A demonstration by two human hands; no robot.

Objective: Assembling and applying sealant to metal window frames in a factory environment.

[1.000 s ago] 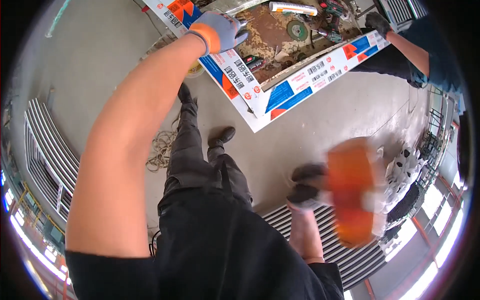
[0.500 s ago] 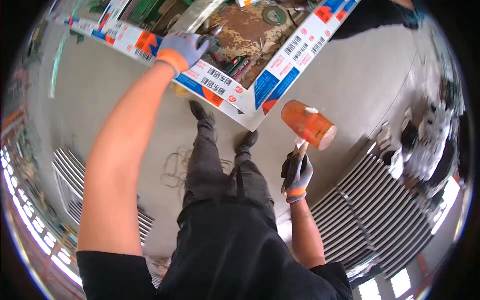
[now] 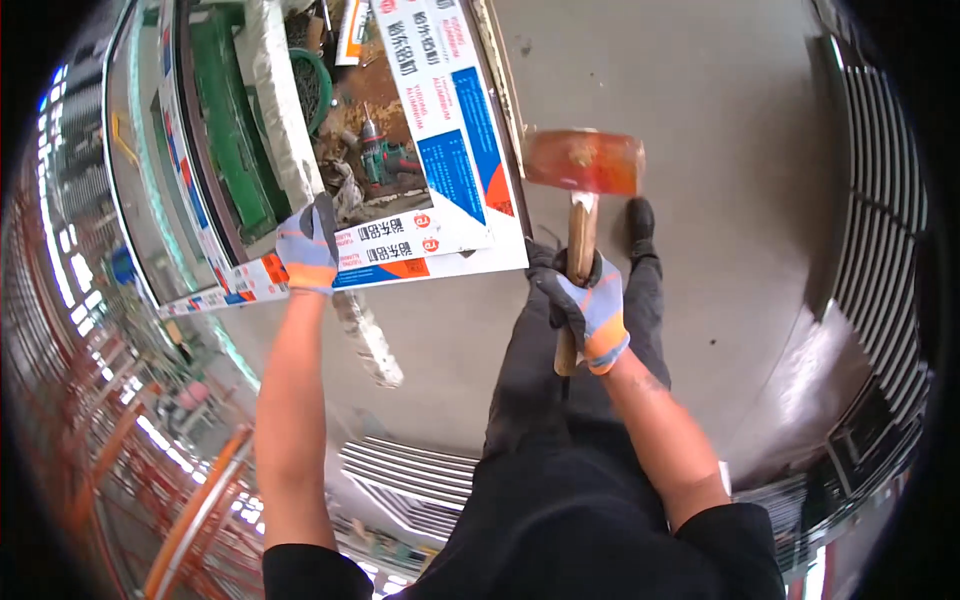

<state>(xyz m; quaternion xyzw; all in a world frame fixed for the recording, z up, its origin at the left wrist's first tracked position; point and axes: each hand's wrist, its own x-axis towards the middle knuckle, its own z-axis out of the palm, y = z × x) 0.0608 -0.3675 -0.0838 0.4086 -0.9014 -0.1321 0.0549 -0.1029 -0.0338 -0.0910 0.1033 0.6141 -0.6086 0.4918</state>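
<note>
My right hand (image 3: 590, 305), in a grey glove with an orange cuff, is wrapped round the wooden handle of a mallet (image 3: 583, 163). The mallet's translucent orange-red head is beside the outer edge of a frame (image 3: 470, 262), close to its near right corner. White, blue and orange printed film covers the frame's bars. My left hand (image 3: 308, 245), gloved alike, grips the near bar of the frame, its fingers over the inner edge. Inside the frame opening, a cordless drill (image 3: 378, 155) lies on a worn brown surface.
A green box-like part (image 3: 225, 120) and a pale wrapped bar (image 3: 283, 100) lie left of the drill. Ribbed metal profiles (image 3: 880, 200) are stacked at the right, with more (image 3: 410, 480) behind me. An orange rail (image 3: 200, 515) stands at lower left.
My body and view have turned round the frame's corner. The mallet has come up against the frame's right-hand side, its head now lying level. My left hand remains on the near bar.
</note>
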